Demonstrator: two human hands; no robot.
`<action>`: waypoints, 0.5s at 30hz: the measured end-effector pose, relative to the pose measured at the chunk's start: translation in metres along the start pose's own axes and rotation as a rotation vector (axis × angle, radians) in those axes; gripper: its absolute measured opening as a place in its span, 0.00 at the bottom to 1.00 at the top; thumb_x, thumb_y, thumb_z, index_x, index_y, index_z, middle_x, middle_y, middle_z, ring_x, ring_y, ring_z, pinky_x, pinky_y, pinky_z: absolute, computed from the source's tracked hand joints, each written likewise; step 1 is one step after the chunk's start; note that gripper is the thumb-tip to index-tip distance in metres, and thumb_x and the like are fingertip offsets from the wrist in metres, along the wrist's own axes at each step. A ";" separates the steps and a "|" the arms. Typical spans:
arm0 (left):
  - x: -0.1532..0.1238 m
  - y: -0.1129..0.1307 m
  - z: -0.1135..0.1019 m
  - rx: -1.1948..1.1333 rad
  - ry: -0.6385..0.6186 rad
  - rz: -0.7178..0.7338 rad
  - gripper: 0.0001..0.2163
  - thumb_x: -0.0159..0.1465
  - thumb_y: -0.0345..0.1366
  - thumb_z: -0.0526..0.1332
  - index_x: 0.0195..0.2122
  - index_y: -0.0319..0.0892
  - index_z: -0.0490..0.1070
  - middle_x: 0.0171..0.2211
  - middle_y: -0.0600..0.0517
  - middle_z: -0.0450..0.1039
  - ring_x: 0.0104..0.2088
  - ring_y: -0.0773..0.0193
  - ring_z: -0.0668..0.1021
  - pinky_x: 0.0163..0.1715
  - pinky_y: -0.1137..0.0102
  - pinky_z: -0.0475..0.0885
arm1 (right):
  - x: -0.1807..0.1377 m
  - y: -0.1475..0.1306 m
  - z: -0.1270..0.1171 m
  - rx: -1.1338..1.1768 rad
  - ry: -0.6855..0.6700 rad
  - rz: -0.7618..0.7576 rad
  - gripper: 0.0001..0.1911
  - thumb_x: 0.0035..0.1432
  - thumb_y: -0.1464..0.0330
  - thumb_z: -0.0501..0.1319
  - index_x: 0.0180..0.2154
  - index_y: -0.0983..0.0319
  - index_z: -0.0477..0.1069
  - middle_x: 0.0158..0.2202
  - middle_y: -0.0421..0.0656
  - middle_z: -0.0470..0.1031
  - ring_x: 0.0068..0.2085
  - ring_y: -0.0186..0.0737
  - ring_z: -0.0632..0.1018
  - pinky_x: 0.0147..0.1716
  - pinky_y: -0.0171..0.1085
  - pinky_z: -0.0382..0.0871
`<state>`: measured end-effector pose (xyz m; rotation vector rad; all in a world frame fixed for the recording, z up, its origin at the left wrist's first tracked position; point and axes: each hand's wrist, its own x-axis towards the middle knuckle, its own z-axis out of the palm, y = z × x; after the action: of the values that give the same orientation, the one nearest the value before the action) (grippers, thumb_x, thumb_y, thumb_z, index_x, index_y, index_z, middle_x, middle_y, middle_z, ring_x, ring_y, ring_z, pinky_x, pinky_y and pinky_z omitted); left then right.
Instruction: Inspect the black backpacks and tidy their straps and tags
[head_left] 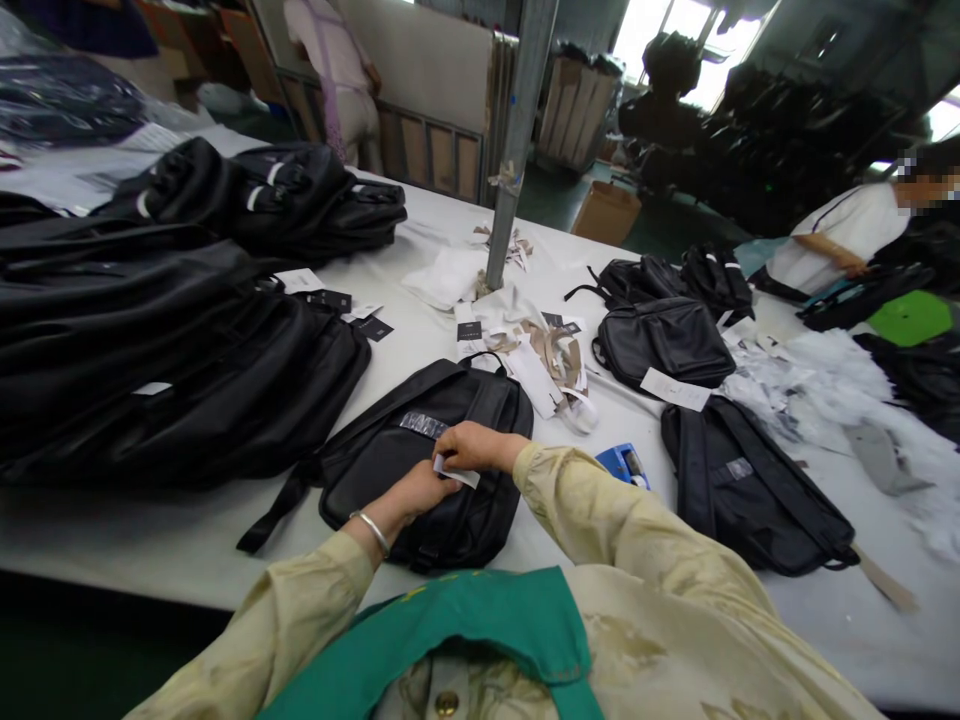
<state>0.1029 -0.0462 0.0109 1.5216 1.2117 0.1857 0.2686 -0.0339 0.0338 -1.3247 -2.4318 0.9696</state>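
Note:
A black backpack (375,485) lies on the white table in front of me, straps facing up, with a shiny clear strip (424,425) across it. Over its middle, my right hand (474,446) pinches a small white label (463,477). My left hand (418,492), below a silver bracelet (372,530), has its fingers closed on the label's lower edge. Both hands are close together, fingertips almost meeting. Whether the label touches the backpack is hard to see.
Black bags are piled at left (187,360). Paper tags and tan strips (551,365) lie beyond, near a metal post (517,170). At right are a blue tape dispenser (619,462), another backpack (757,490) and crumpled white wrapping (832,380). Two people stand farther off.

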 end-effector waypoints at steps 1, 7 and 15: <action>-0.001 0.000 -0.001 -0.006 -0.010 0.003 0.09 0.50 0.28 0.69 0.35 0.35 0.79 0.33 0.45 0.82 0.40 0.49 0.81 0.44 0.64 0.73 | -0.001 0.000 0.001 -0.008 0.008 0.008 0.08 0.52 0.76 0.68 0.36 0.63 0.80 0.36 0.40 0.78 0.38 0.37 0.76 0.39 0.31 0.63; -0.009 -0.006 -0.001 -0.173 -0.079 0.019 0.12 0.55 0.36 0.66 0.39 0.35 0.79 0.35 0.46 0.82 0.41 0.52 0.81 0.46 0.65 0.72 | -0.009 0.006 0.011 0.053 0.147 0.092 0.05 0.55 0.75 0.65 0.34 0.63 0.80 0.35 0.40 0.78 0.38 0.35 0.76 0.40 0.30 0.64; -0.010 -0.005 0.005 0.050 0.025 0.022 0.07 0.55 0.37 0.64 0.27 0.38 0.77 0.26 0.48 0.79 0.33 0.53 0.79 0.35 0.66 0.70 | -0.014 0.014 0.005 0.185 0.073 0.043 0.14 0.51 0.78 0.66 0.41 0.64 0.80 0.33 0.39 0.78 0.34 0.33 0.74 0.35 0.30 0.63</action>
<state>0.0987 -0.0573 0.0094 1.5811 1.2279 0.1912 0.2836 -0.0422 0.0231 -1.3285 -2.2082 1.1069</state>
